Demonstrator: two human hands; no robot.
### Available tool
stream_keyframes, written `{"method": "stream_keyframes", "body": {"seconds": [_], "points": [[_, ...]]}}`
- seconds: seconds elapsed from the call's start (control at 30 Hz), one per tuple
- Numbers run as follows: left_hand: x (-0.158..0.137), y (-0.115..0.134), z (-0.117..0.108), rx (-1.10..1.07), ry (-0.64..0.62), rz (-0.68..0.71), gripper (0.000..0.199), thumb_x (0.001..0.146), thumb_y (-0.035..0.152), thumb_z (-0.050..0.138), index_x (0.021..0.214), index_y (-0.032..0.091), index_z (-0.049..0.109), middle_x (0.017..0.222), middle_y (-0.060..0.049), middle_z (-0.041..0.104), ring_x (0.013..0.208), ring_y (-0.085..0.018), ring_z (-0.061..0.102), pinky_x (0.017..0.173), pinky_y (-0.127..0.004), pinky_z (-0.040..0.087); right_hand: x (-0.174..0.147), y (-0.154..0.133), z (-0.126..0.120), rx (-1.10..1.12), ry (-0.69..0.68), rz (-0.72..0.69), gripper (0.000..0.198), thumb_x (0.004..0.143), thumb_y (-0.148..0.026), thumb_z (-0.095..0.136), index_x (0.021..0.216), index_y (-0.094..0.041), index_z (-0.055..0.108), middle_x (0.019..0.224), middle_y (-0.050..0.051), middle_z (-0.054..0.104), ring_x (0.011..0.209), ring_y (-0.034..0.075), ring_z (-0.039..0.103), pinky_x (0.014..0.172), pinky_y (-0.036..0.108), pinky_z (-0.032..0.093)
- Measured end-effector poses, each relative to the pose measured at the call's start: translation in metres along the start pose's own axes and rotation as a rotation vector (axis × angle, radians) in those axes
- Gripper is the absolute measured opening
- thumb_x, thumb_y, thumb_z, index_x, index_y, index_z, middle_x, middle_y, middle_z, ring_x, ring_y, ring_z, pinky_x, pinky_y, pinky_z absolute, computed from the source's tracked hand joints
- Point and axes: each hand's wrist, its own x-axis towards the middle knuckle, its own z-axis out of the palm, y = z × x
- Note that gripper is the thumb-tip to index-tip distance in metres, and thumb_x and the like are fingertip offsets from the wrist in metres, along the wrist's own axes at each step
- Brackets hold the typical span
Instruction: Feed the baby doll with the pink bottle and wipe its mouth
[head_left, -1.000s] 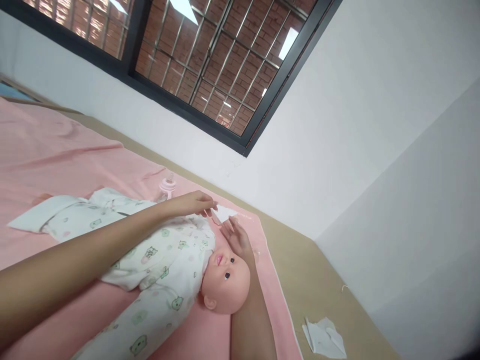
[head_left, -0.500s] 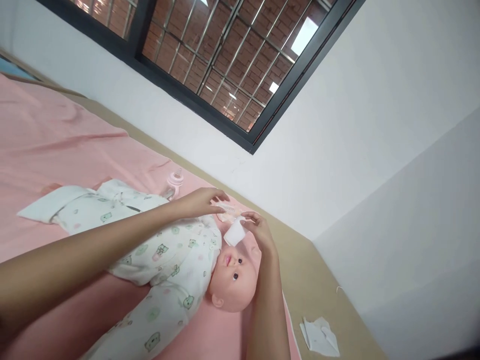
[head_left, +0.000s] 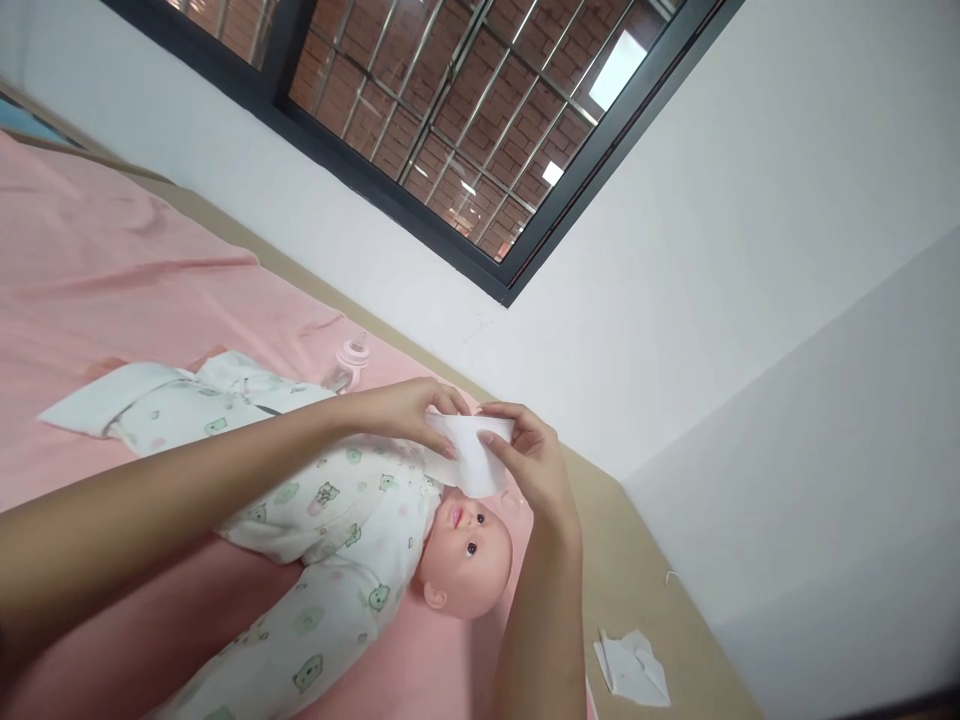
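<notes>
A white tissue or wipe (head_left: 478,462) is stretched between my two hands, just above a baby doll's head (head_left: 469,565). My left hand (head_left: 426,412) pinches its left edge between thumb and fingers. On the other side, my right hand (head_left: 529,445) grips the upper right corner, thumb in front. The doll lies on its back in a white printed outfit (head_left: 352,520), and my left forearm crosses over its body. Its face with open eyes shows below the tissue. Whatever lies behind the tissue is hidden.
A pink baby bottle (head_left: 351,360) stands beyond the doll on a pink sheet (head_left: 172,265). Right of my right forearm, a crumpled white tissue (head_left: 634,668) rests on the tan surface (head_left: 637,570). A white wall (head_left: 600,350) and a barred window (head_left: 450,110) rise behind.
The tissue was folded smaller and held only by my right hand; now it is spread wider. My left hand has closed on its left edge, and my right hand has shifted slightly right.
</notes>
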Motion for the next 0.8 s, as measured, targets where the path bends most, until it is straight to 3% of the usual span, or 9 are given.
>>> {"method": "stream_keyframes", "body": {"seconds": [0.1,0.2,0.3,0.43,0.57,0.7,0.8], "points": [[0.0,0.008,0.0,-0.098,0.078,0.031,0.018,0.076,0.033,0.08,0.089,0.02,0.077,0.124,-0.005,0.066,0.116,-0.023,0.061,0.096,-0.031,0.047,-0.001,-0.002,0.001,0.058,0.058,0.015,0.03,0.077,-0.033,0.078,0.104,-0.026,0.069,0.118,0.004,0.069,0.097,0.018,0.065,0.084,0.032,0.053],[-0.001,0.017,0.001,-0.144,0.212,0.031,0.03,0.073,0.033,0.082,0.099,0.021,0.075,0.125,-0.006,0.067,0.117,-0.024,0.061,0.096,-0.033,0.048,-0.001,-0.003,0.003,0.087,0.054,0.041,0.042,0.076,-0.035,0.079,0.114,-0.029,0.064,0.133,0.005,0.061,0.09,0.016,0.066,0.076,0.031,0.055],[-0.002,0.026,0.003,-0.223,0.343,0.006,0.044,0.073,0.035,0.081,0.114,0.022,0.071,0.121,-0.006,0.069,0.109,-0.023,0.064,0.088,-0.03,0.052,-0.002,-0.006,0.007,0.089,0.044,0.043,0.057,0.073,-0.035,0.081,0.126,-0.034,0.057,0.143,0.004,0.052,0.082,0.012,0.066,0.081,0.032,0.056],[-0.003,0.029,0.003,-0.336,0.408,-0.049,0.032,0.075,0.036,0.08,0.101,0.018,0.075,0.1,-0.005,0.073,0.091,-0.02,0.067,0.073,-0.025,0.051,-0.001,-0.004,0.005,0.097,0.071,0.065,0.064,0.07,-0.033,0.083,0.128,-0.034,0.055,0.146,0.005,0.049,0.079,0.01,0.065,0.089,0.033,0.056],[-0.004,0.023,0.001,-0.331,0.325,-0.088,0.025,0.075,0.037,0.079,0.084,0.015,0.07,0.077,-0.001,0.068,0.072,-0.015,0.062,0.061,-0.021,0.045,0.006,0.026,-0.008,0.132,0.159,0.102,0.055,0.07,-0.031,0.082,0.121,-0.031,0.061,0.138,0.005,0.057,0.085,0.012,0.066,0.092,0.033,0.054],[-0.003,0.014,0.007,-0.139,0.061,-0.106,0.029,0.081,0.04,0.071,0.072,0.014,0.062,0.063,0.003,0.056,0.06,-0.011,0.051,0.053,-0.02,0.036,0.012,0.084,-0.021,0.287,0.202,0.214,0.046,0.064,-0.032,0.085,0.107,-0.026,0.068,0.12,0.004,0.068,0.09,0.014,0.064,0.097,0.034,0.051],[-0.002,0.01,0.016,0.006,-0.075,-0.107,0.022,0.082,0.031,0.066,0.071,0.015,0.058,0.067,0.002,0.057,0.063,-0.012,0.053,0.056,-0.021,0.037,0.009,0.128,-0.024,0.443,0.244,0.344,0.047,0.06,-0.035,0.086,0.101,-0.023,0.069,0.11,0.004,0.071,0.085,0.014,0.065,0.098,0.036,0.051]]}}
